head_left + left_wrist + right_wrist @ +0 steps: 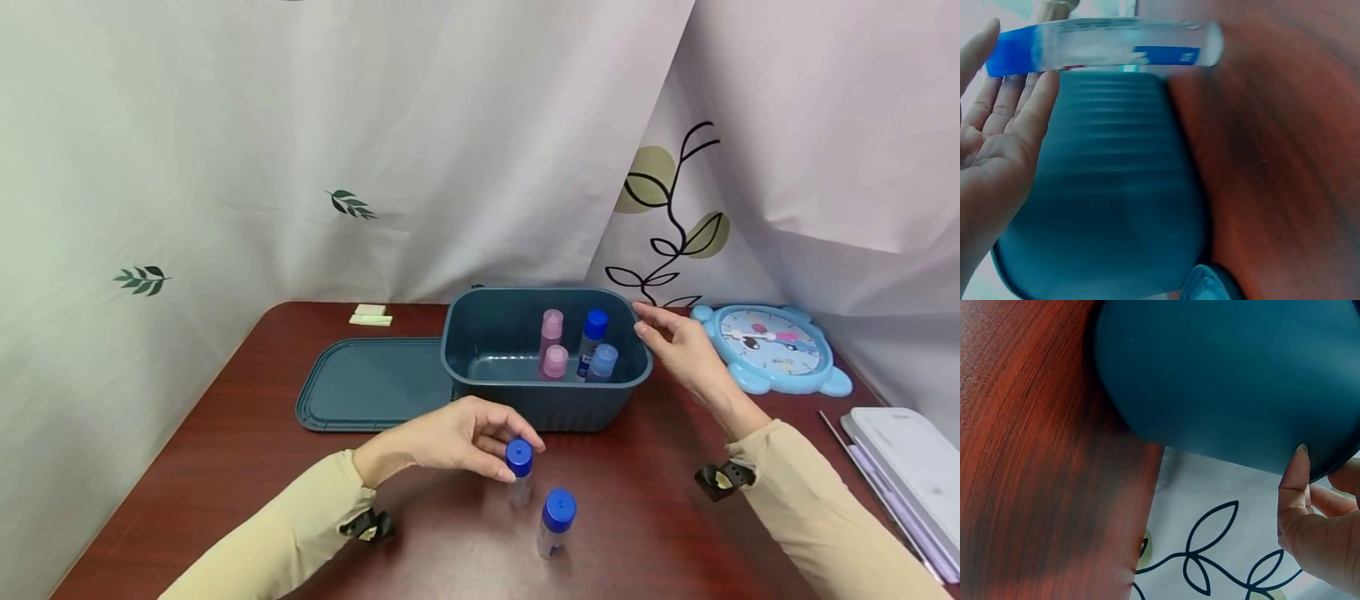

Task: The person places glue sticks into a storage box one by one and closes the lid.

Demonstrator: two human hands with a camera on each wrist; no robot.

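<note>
We judge we are partway: four bottles [573,350] stand in the bin [480,371], two remain on the desk [645,533], our left hand [457,437] pinching one bottle's cap [518,457], our right hand [686,350] open at the rim.

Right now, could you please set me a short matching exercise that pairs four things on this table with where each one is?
Things:
1. lid
2. pink-capped bottles
3. clock
4. left hand

Places:
A. standing inside the bin
B. by the right hand, right of the bin
C. flat on the table, left of the bin
D. fingertips at the cap of a blue-capped bottle in front of the bin

Pairs: 1-C, 2-A, 3-B, 4-D
</note>
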